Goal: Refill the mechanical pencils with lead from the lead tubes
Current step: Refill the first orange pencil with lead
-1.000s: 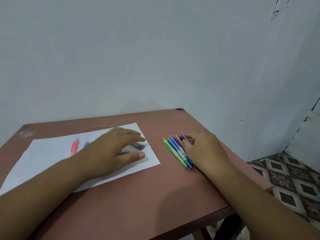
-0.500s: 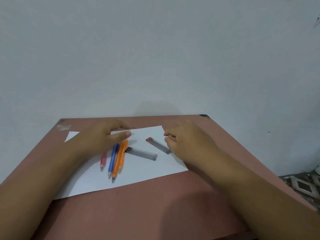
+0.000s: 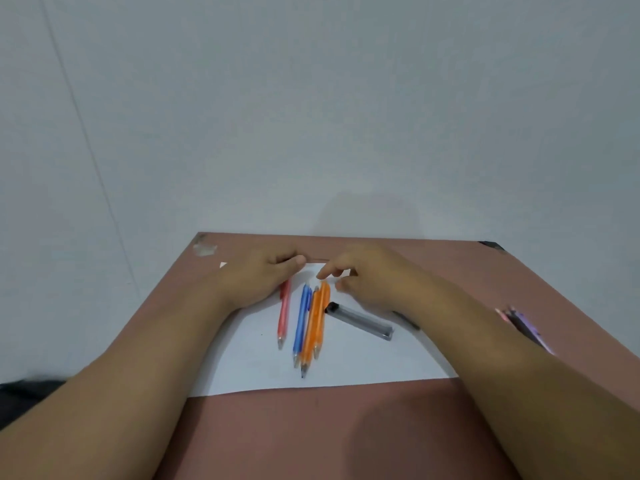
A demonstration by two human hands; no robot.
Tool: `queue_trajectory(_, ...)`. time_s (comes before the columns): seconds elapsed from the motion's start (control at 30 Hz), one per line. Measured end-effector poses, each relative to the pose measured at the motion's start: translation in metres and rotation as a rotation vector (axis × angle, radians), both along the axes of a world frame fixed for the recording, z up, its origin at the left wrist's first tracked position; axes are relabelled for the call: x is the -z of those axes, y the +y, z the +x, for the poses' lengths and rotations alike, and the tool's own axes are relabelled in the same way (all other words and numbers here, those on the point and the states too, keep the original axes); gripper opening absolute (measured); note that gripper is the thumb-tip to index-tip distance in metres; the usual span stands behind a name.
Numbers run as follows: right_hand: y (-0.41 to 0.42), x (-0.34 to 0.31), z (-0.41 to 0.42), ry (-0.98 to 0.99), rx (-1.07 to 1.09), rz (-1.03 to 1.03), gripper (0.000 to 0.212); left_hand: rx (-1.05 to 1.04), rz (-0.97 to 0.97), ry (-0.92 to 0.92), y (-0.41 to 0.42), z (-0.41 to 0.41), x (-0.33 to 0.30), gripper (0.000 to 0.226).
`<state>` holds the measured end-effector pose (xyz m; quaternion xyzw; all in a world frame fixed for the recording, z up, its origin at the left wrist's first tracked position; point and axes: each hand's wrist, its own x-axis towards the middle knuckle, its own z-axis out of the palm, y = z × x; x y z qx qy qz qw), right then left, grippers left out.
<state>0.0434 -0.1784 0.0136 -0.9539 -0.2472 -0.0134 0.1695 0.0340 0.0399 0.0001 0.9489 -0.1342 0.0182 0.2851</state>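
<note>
A smooth white paper sheet (image 3: pixel 363 362) is spread on the matte reddish-brown table (image 3: pixel 311 438). On it, four slim translucent plastic pencils (image 3: pixel 304 323) (red, blue, two orange) are laid side by side, tips near. A grey rectangular lead tube (image 3: pixel 360 321) is laid just right of them. The left hand (image 3: pixel 263 277) is rested at the red pencil's far end, fingers curled; whether anything is held cannot be told. The right hand (image 3: pixel 367 278) is held with its index finger extended over the orange pencils.
</note>
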Motion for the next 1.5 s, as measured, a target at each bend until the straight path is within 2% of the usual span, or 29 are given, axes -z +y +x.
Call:
queue_trajectory(0.2, -0.001, 0.003, 0.006, 0.003, -0.071, -0.053, 0.023, -0.012, 0.054, -0.247, -0.005, 0.01, 0.0, 0.039)
queue_trajectory(0.4, -0.014, 0.004, 0.013, -0.004, -0.069, -0.024, 0.011, -0.136, 0.31, -0.171, -0.002, 0.006, -0.008, 0.053)
queue_trajectory(0.53, -0.027, -0.001, 0.009, 0.025, -0.034, 0.028, 0.018, -0.184, 0.206, -0.107, 0.002, 0.001, -0.006, 0.061)
queue_trajectory(0.73, -0.043, -0.008, 0.003, 0.08, 0.072, 0.369, 0.017, -0.178, 0.129, -0.1, 0.004, 0.001, -0.003, 0.066)
queue_trajectory(0.9, -0.041, 0.0, 0.005, 0.026, 0.191, 0.534, 0.017, -0.155, 0.043, -0.076, 0.009, 0.008, 0.005, 0.07)
queue_trajectory(0.97, -0.038, 0.001, 0.003, 0.063, 0.214, 0.623, 0.016, -0.156, -0.005, -0.053, 0.01, 0.008, 0.008, 0.067)
queue_trajectory(1.03, -0.034, 0.002, 0.002, 0.045, 0.226, 0.604, 0.014, -0.167, -0.127, -0.031, 0.009, 0.004, 0.007, 0.06)
queue_trajectory(1.1, -0.032, 0.003, 0.003, 0.037, 0.241, 0.616, 0.015, -0.161, -0.271, -0.107, 0.008, -0.001, 0.004, 0.053)
queue_trajectory(1.2, -0.029, 0.005, 0.004, 0.029, 0.257, 0.629, 0.017, -0.119, -0.367, -0.218, 0.002, -0.007, 0.001, 0.034)
queue_trajectory(1.27, -0.026, 0.006, 0.002, 0.014, 0.255, 0.628, 0.017, -0.089, -0.295, -0.275, -0.002, -0.008, -0.001, 0.02)
queue_trajectory(1.37, -0.02, 0.006, -0.001, -0.001, 0.246, 0.662, 0.013, -0.009, -0.07, -0.423, -0.008, -0.005, -0.002, 0.024)
queue_trajectory(1.43, -0.016, 0.005, -0.003, -0.006, 0.246, 0.696, 0.01, 0.017, -0.043, -0.502, -0.013, -0.001, -0.002, 0.016)
queue_trajectory(1.5, -0.014, 0.003, -0.005, 0.027, 0.259, 0.777, 0.009, -0.029, -0.088, -0.496, -0.013, 0.002, -0.002, 0.014)
